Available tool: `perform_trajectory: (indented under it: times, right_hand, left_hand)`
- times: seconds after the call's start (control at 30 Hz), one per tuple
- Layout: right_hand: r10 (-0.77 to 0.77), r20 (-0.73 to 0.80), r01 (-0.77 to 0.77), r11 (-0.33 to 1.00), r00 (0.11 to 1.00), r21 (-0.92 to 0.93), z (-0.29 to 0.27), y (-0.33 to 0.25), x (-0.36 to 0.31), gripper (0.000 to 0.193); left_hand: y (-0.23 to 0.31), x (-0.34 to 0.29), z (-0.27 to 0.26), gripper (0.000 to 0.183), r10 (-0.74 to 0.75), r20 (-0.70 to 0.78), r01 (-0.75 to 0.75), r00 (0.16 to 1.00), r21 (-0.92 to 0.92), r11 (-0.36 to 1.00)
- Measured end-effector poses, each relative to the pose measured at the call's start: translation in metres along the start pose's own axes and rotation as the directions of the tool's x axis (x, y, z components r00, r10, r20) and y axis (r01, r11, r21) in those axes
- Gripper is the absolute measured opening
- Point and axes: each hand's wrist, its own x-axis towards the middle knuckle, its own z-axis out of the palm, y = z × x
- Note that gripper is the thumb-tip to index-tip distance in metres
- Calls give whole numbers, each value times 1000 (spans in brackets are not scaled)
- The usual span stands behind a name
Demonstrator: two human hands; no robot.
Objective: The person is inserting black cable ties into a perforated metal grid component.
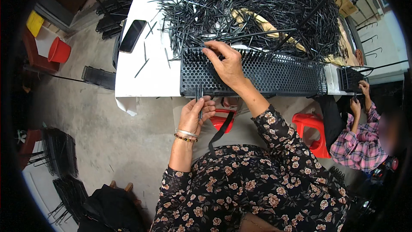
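A long black perforated tray [262,75] lies along the table's near edge, with rows of thin black sticks standing in holes along its far side. My right hand [227,64] reaches over the tray, thumb and forefinger pinched at the far row near its left end. A thin black stick seems to be between those fingertips, small and partly hidden. In front of the tray's near left edge, my left hand [197,114] is closed around a small bundle of thin black sticks [199,92], which point up past the fingers. Beyond the tray spreads a big heap of loose sticks [257,4].
A phone [132,36] lies on the white table cover [128,75], near a few stray sticks. A thin black rod [315,10] slants above the heap. Red stools [311,131] stand below the table. At right, another person [358,139] works at a similar tray. A red bucket [59,50] is at left.
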Motion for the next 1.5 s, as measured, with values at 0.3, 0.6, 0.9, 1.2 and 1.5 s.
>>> perform_trajectory:
  times: [0.3,0.6,0.9,1.2,1.5]
  right_hand:
    - [-256,106,276,919,961,-283,1,8,-9,13]
    - [-219,191,269,918,957,-292,3,4,-13,11]
    - [214,180,-199,975,960,-97,-19,-21,-25,21]
    - [554,496,-670,739,669,78,-33,-25,-36,22]
    - [375,216,-426,857,902,289,-41,-16,-16,18]
  left_hand:
    - [-5,3,-1,30,9,24,-10,1000,26,1000]
    - [-6,0,4,31,21,84,-15,996,-73,997]
    - [-8,4,2,29,83,55,-81,995,-35,996]
    - [-11,0,11,29,104,104,-102,989,-30,994]
    - [-13,7,11,27,105,103,-105,989,-10,994]
